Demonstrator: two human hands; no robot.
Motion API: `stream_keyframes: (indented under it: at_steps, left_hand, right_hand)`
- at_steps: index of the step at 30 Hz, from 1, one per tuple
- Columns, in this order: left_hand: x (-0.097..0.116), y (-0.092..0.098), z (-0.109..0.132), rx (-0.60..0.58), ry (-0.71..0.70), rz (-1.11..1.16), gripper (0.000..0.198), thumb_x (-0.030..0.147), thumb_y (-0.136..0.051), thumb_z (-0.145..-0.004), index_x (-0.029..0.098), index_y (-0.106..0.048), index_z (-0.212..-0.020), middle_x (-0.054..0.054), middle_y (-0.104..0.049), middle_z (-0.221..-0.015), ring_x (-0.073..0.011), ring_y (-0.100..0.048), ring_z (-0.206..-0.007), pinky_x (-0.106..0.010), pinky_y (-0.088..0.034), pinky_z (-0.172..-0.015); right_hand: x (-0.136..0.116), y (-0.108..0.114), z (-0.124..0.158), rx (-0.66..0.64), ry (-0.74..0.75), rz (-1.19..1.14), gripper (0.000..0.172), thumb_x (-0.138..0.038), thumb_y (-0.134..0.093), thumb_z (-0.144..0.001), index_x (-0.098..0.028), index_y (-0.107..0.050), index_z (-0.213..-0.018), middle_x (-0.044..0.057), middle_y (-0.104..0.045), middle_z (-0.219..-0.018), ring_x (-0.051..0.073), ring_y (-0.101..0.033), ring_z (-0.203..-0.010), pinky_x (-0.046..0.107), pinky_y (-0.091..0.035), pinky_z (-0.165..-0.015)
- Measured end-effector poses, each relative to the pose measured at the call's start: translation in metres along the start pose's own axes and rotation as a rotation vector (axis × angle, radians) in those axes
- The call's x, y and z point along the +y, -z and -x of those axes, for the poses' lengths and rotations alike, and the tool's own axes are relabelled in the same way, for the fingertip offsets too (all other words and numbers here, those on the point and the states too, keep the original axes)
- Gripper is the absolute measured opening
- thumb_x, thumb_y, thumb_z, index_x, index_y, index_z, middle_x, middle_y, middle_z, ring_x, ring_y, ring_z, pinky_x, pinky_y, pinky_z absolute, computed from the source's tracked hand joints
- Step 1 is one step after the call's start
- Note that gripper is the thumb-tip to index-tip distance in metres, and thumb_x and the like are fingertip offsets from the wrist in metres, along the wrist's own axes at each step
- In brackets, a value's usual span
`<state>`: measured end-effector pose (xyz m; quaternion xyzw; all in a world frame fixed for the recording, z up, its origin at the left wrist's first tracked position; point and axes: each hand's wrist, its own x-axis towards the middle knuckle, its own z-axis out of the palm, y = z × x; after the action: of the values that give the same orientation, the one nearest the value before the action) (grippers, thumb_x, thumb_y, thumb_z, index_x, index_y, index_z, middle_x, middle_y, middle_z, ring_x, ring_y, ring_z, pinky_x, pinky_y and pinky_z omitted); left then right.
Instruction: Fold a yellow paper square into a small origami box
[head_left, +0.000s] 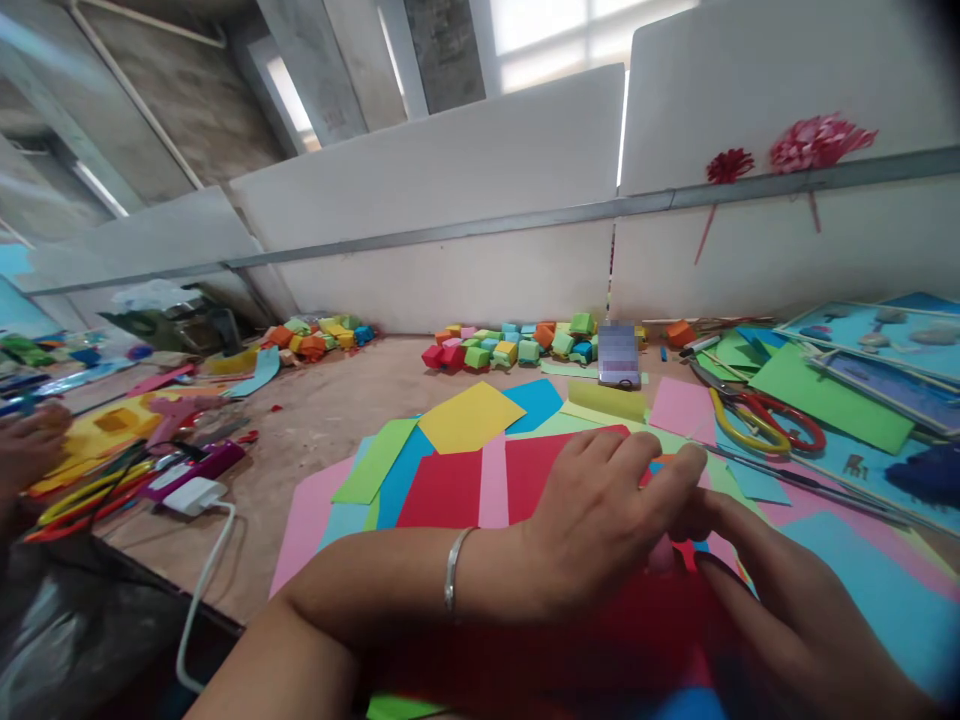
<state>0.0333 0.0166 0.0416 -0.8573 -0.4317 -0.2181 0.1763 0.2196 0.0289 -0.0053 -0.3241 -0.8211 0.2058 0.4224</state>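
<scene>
My left hand [600, 515], with a silver bangle at the wrist, reaches across to the right and meets my right hand [784, 590]. The fingers of both are bent together around a small red paper piece [685, 553], mostly hidden by them. Beneath the hands lie sheets of coloured paper: a red sheet [442, 490] with a pink strip [493, 485] across it, a yellow sheet [469, 415], a green sheet [379, 460] and a blue sheet [536, 403]. A darker red area below the hands is blurred.
Small folded paper cubes [480, 352] are heaped along the wall, beside a phone [619, 355]. Red-handled scissors [799, 425] and yellow-handled scissors [742, 425] lie at right. On the left are a white charger [196, 495] with its cable and another person's hand [34, 445].
</scene>
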Motion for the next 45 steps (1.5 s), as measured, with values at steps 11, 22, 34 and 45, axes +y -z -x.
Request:
stream_keyframes:
  at_steps: [11,22,34,45]
  left_hand:
    - [-0.004,-0.011,0.0,0.185,-0.07,0.03,0.047,0.003,-0.045,-0.088,0.014,-0.044,-0.134,-0.015,-0.069,-0.115,-0.0274,-0.067,-0.099,-0.042,-0.056,-0.079]
    - [-0.013,-0.02,0.005,0.091,-0.001,0.064,0.063,0.007,-0.051,-0.084,0.015,-0.031,-0.143,-0.006,-0.071,-0.087,-0.0211,-0.066,-0.071,-0.029,-0.049,-0.058]
    - [-0.015,-0.009,-0.004,0.039,0.081,0.414,0.061,0.009,-0.054,-0.082,0.016,-0.04,-0.141,-0.011,-0.06,-0.104,-0.0229,-0.063,-0.091,-0.032,-0.058,-0.066]
    - [-0.037,-0.007,-0.012,-0.234,0.463,1.23,0.062,0.023,-0.068,-0.075,0.025,-0.05,-0.134,-0.015,-0.053,-0.138,-0.0266,-0.068,-0.105,-0.035,-0.06,-0.075]
  right_hand:
    - [-0.013,0.004,-0.006,-0.043,-0.117,-0.119,0.035,-0.005,-0.039,-0.076,-0.021,-0.056,-0.102,0.004,-0.066,-0.09,0.016,-0.063,-0.081,0.028,-0.054,-0.073]
    - [-0.004,0.021,-0.022,-0.064,-0.085,0.083,0.016,-0.022,-0.049,-0.098,-0.02,-0.061,-0.106,0.009,-0.068,-0.101,0.021,-0.063,-0.093,0.037,-0.052,-0.082]
    - [0.006,0.015,-0.019,-0.122,-0.039,-0.152,0.034,-0.023,-0.077,-0.082,-0.018,-0.064,-0.113,0.006,-0.07,-0.101,0.016,-0.064,-0.085,0.032,-0.055,-0.078]
    - [0.008,0.015,-0.024,-0.041,-0.292,-0.331,0.037,-0.029,-0.073,-0.08,-0.018,-0.065,-0.114,0.008,-0.071,-0.104,0.018,-0.067,-0.089,0.034,-0.056,-0.079]
